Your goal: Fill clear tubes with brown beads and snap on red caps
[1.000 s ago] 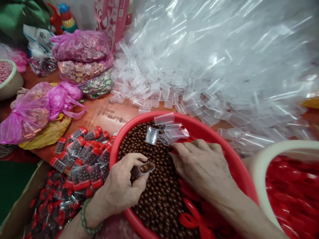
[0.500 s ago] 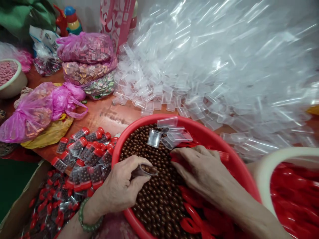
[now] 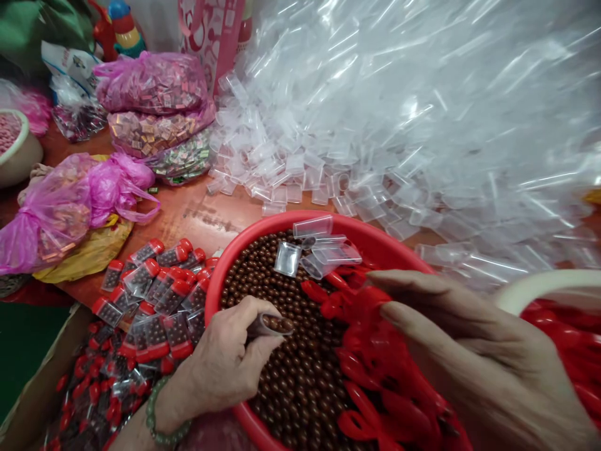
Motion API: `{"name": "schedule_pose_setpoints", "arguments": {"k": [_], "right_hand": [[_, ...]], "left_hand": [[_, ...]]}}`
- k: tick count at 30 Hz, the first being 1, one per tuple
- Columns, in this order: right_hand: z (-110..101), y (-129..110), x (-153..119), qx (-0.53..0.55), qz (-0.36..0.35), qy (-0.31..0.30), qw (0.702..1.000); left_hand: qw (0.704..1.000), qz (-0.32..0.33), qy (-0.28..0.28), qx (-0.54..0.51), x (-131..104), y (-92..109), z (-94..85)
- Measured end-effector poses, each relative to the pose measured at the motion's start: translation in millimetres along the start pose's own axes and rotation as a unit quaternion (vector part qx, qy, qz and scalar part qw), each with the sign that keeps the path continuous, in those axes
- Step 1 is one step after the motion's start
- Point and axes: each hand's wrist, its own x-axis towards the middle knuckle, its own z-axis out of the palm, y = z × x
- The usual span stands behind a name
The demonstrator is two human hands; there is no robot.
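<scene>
Head view: left hand (image 3: 230, 351) pinches clear tube (image 3: 258, 327) holding brown balls (image 3: 277, 324), open end showing, above the loose balls (image 3: 305, 382) in the red tub (image 3: 263, 225). Right hand (image 3: 479, 341) at the tub's red plastic pieces (image 3: 370, 357), thumb and fingers parted; cannot tell whether it grips one.

nothing can be read; the marks on the white packet (image 3: 70, 59) and pink bag (image 3: 220, 39) are too small.
</scene>
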Motion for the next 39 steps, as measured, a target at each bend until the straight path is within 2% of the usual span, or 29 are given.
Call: {"name": "schedule_pose_setpoints", "arguments": {"k": [2, 4, 8, 10, 12, 16, 18, 20, 23, 25, 29, 32, 35, 37, 39], "right_hand": [[2.9, -5.5, -2.7, 0.051, 0.004, -0.044, 0.998], [7.5, -12.9, -1.7, 0.056, -0.049, -0.101, 0.992], [18.8, -28.1, 5.7, -0.033, -0.142, -0.19, 0.971], [22.0, -32.7, 8.0, -0.064, -0.158, -0.22, 0.961], [21.7, -34.4, 7.7, -0.075, -0.165, -0.224, 0.958], [14.3, -29.4, 3.0, -0.058, -0.14, -0.176, 0.973], [12.2, -24.3, 1.5, -0.018, -0.097, -0.15, 0.984], [13.2, -19.6, 1.9, 0.052, -0.024, -0.127, 0.99], [20.5, -17.0, 6.0, 0.19, 0.092, -0.07, 0.975], [27.9, -17.9, 9.7, 0.259, 0.126, -0.035, 0.957], [42.6, -17.3, 12.6, 0.287, 0.102, -0.001, 0.952], [47.8, -11.6, 9.5, 0.254, 0.083, 0.038, 0.963], [45.5, -7.1, 4.0, 0.198, 0.067, 0.074, 0.975], [41.4, -7.3, 0.0, 0.116, 0.013, 0.1, 0.988], [37.2, -9.5, -3.1, 0.011, -0.098, 0.114, 0.989]], "left_hand": [[1.0, 0.001, -0.011, -0.004, 0.4, 0.7, 0.6], [1.0, 0.003, -0.014, -0.007, 1.0, 0.7, 1.2], [1.0, 0.003, -0.018, -0.007, 1.2, -1.7, 2.3], [1.0, 0.0, -0.019, -0.009, 0.4, -3.1, 2.4], [1.0, -0.005, -0.017, -0.014, -0.4, -4.5, 2.2], [1.0, -0.013, 0.006, -0.02, -0.4, -6.7, 1.1], [0.999, -0.029, 0.014, -0.034, 0.0, -6.8, 1.5], [0.996, -0.059, 0.018, -0.064, 0.5, -5.6, 3.4], [0.983, -0.123, 0.023, -0.137, 1.6, -1.2, 10.2], [0.969, -0.154, 0.019, -0.192, 2.6, 2.5, 16.7], [0.956, -0.159, 0.015, -0.246, 4.1, 7.7, 29.1], [0.955, -0.163, 0.023, -0.247, 4.9, 8.1, 32.8], [0.942, -0.18, 0.029, -0.282, 6.0, 6.6, 30.5], [0.925, -0.192, 0.026, -0.326, 6.9, 5.3, 27.4], [0.908, -0.204, 0.012, -0.366, 7.9, 3.8, 24.5]]}}
